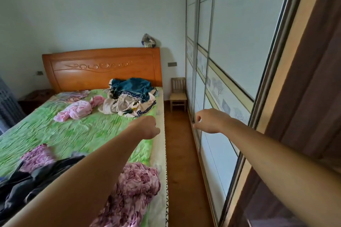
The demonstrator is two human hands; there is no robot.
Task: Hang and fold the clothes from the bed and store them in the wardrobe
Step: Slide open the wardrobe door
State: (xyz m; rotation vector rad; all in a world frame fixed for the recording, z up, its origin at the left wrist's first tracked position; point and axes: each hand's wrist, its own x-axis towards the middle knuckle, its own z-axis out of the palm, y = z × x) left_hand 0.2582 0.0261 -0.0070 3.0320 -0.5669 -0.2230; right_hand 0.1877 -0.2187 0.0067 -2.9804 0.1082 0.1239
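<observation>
Right hand pinches metal edge of frosted-glass sliding wardrobe door. Left hand over green-sheeted bed, fingers hidden, grip unclear; blue-and-cream clothes pile well beyond.

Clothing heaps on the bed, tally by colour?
Pale pink crumpled bundle: 1
Teal velvety garment: 1
Cream cloth with blue trim: 1
Purple floral fabric heaps: 2
Black garment: 1
Total: 6 heaps
</observation>
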